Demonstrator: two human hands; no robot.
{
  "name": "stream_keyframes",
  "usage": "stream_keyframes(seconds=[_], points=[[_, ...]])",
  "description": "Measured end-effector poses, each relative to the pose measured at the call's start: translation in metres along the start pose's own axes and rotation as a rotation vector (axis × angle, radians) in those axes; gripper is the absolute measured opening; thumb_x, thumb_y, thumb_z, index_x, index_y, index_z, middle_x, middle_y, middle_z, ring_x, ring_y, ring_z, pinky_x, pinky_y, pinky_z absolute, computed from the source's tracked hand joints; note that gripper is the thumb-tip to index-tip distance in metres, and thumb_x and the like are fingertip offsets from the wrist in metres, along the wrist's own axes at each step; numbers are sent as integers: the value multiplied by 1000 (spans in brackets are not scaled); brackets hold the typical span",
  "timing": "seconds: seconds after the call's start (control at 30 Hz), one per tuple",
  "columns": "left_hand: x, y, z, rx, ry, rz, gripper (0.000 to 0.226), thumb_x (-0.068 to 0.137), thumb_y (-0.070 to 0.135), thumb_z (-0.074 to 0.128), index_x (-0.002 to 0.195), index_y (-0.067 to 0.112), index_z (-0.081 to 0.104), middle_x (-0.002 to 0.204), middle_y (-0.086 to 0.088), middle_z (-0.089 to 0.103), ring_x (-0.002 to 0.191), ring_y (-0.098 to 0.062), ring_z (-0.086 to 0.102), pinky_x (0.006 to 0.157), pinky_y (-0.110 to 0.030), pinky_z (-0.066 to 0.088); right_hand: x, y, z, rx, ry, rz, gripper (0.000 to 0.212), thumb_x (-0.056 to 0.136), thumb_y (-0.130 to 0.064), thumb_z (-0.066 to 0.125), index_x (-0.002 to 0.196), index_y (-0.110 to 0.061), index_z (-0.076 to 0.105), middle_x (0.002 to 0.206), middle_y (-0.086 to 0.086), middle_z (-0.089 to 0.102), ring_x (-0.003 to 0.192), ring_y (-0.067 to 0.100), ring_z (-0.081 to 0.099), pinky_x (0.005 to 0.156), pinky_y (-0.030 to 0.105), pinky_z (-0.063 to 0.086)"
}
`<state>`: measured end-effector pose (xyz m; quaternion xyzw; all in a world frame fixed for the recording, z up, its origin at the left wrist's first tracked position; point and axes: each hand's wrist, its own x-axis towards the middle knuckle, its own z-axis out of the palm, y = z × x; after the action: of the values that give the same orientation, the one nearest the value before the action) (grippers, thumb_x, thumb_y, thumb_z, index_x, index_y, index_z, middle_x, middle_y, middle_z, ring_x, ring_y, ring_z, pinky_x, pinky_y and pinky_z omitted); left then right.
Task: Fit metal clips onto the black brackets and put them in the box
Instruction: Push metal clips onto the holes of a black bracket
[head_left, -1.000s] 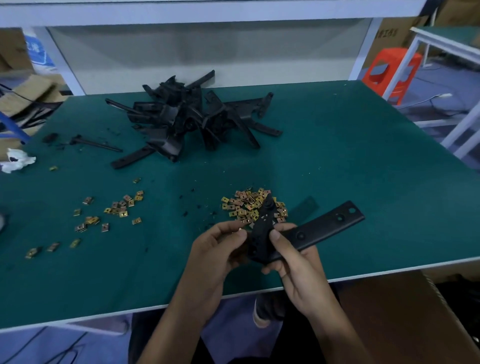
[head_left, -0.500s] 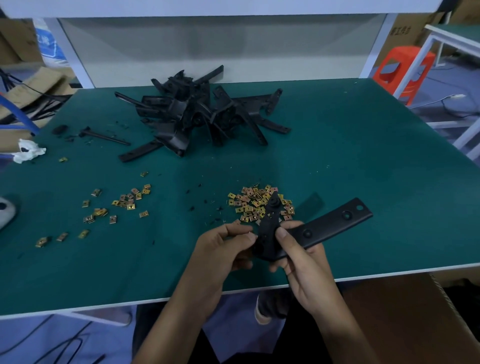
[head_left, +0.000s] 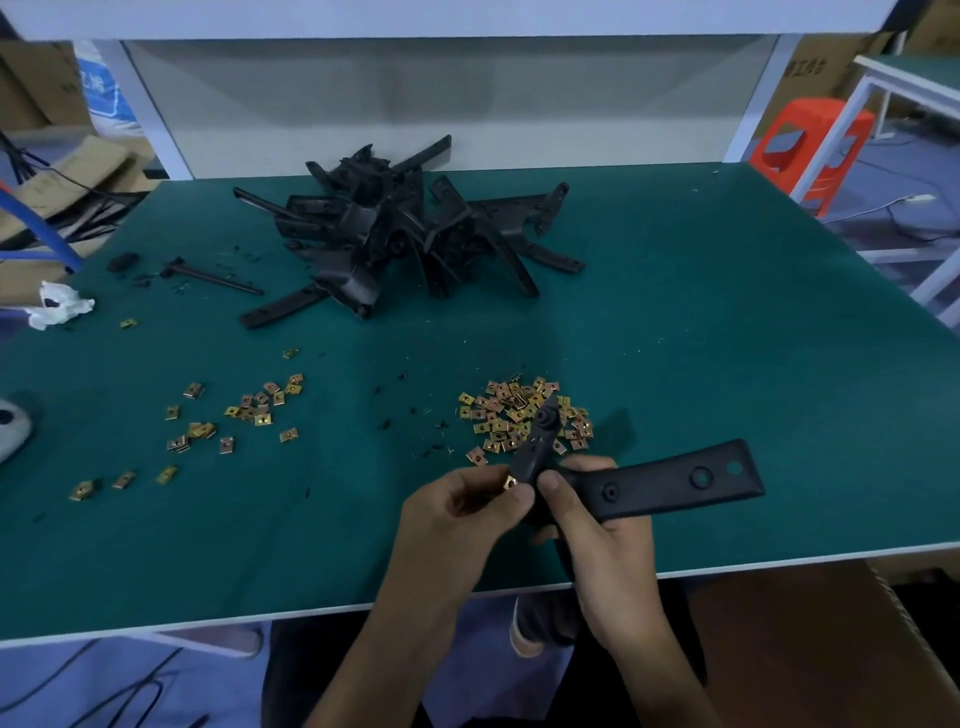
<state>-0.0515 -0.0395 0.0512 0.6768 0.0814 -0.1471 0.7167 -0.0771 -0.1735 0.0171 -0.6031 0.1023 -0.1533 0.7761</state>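
Green worktable (head_left: 727, 338), orange stool (head_left: 810, 140) beyond

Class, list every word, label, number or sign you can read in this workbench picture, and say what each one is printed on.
Nothing here reads clearly.
On the cardboard box behind the bench, far right: dark printed characters, too blurred to read.
On the blue and white packaging, far left: pale characters, too blurred to read.
On the held black bracket and the metal clips: no markings visible.
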Motion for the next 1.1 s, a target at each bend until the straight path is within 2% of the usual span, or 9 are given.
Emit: stream_keyframes(seconds=[0.13,0.3,0.43,0.5,0.63,0.77,0.83,0.93,1.1], points=[[17,6,-1,219,-11,174,19,95,25,65,81,28,77,73,10,72,66,2,61,59,-11,45,4,-3,2,26,44,10,13,85,-33,75,90,-22,69,87,11,71,79,23,73,54,28,55],[73,16,-16,667,125,386,13,97,32,62,90,36,72,85,21,71,84,6,62,66,-10,43,5,-5,5,28,63,35,18,84,-33,80,89,-19,69,88,18,71,81,30,73,52,30,56],[115,19,-24,1078,111,601,27,100,11,55,122,16,71,115,-6,67,109,-28,55,90,-34,47,6,-2,5,45,86,48,13,82,-26,75,89,-17,69,85,17,72,78,27,74,48,31,54],[125,16,-27,1181,61,601,26,101,14,56,120,17,72,115,-8,63,109,-30,49,90,-35,44,7,0,4,58,97,62,20,81,-25,76,93,-12,68,84,17,73,77,27,75,47,31,54],[129,13,-33,1167,41,593,9,99,19,60,100,18,69,103,-2,62,103,-26,51,91,-30,38,8,3,5,74,112,95,32,78,-28,78,97,-6,63,82,16,73,77,29,75,47,31,53],[116,15,-30,1120,45,589,4,101,14,54,98,16,55,94,0,61,90,-24,55,85,-33,37,9,1,4,88,99,105,35,75,-29,78,97,-7,64,82,14,74,78,28,75,47,31,53],[105,17,-29,951,68,573,6,103,14,52,105,17,57,96,6,63,92,-18,58,77,-26,38,8,0,4,91,87,106,32,74,-30,79,94,-10,66,84,15,74,78,28,75,47,31,53],[84,23,-23,716,16,524,20,105,20,50,115,27,65,103,24,64,99,5,58,78,-4,39,8,-1,1,97,42,106,21,76,-28,79,88,-13,69,84,17,72,75,27,72,45,30,52],[60,28,-8,203,-100,282,17,102,14,56,105,23,69,95,7,76,85,-2,67,69,-15,52,9,-6,-4,195,-34,154,18,77,-33,75,81,-16,70,74,14,67,58,19,66,37,28,48]])
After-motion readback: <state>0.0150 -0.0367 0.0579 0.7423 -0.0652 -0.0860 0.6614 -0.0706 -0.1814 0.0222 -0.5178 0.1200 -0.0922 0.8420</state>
